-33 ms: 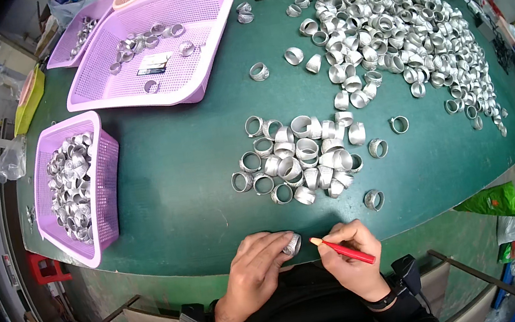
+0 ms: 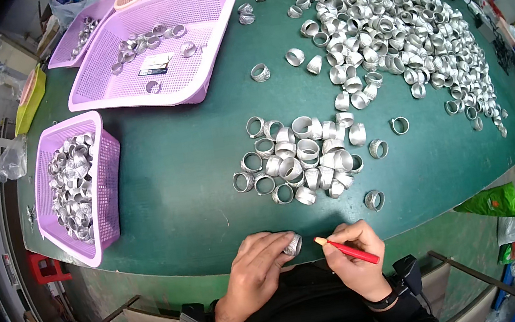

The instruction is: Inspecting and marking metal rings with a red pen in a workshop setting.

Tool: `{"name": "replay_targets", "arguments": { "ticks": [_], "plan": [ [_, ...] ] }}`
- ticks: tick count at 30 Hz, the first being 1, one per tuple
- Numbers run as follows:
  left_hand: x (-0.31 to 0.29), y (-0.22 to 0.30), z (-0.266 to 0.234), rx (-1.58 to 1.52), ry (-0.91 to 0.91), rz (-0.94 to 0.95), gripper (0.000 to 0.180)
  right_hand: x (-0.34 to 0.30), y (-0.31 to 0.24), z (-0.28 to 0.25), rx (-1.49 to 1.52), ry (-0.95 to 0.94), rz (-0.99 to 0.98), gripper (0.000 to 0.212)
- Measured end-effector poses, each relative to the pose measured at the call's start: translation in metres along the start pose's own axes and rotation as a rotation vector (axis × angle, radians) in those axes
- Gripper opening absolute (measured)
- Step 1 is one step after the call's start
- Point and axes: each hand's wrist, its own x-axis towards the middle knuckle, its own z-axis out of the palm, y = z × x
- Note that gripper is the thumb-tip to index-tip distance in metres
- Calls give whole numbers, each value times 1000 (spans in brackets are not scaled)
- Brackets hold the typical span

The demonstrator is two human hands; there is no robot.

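Note:
At the table's near edge my left hand (image 2: 258,271) holds a silver metal ring (image 2: 294,245) between its fingers. My right hand (image 2: 355,258) grips a red pencil (image 2: 348,250), its tip pointing left toward the ring, a short gap away. Just beyond my hands lies a small cluster of metal rings (image 2: 300,161) on the green table (image 2: 175,186). A single ring (image 2: 374,200) lies apart to the right of the cluster.
A big heap of rings (image 2: 390,30) fills the far right. A purple basket (image 2: 77,186) full of rings stands at the left; a larger purple basket (image 2: 155,40) with a few rings stands behind it, more baskets beyond. A green bag (image 2: 490,202) hangs at the right edge.

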Motion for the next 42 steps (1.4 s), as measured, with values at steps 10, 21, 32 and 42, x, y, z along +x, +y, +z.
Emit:
{"name": "replay_targets", "arguments": {
  "ticks": [10,21,32,42],
  "plan": [
    [-29,-24,-186,550,1075,-282,29,10,-14,-72,-619,226,-302,27],
    [-36,-104,-233,666,568,-607,36,11,-19,-66,423,-69,119,28],
    [3,-19,-150,755,658,-185,27,9,-19,-64,928,-201,366,31],
    [46,61,2,136,-126,252,45,3,-29,-49,906,-278,413,31]
  ]
}}
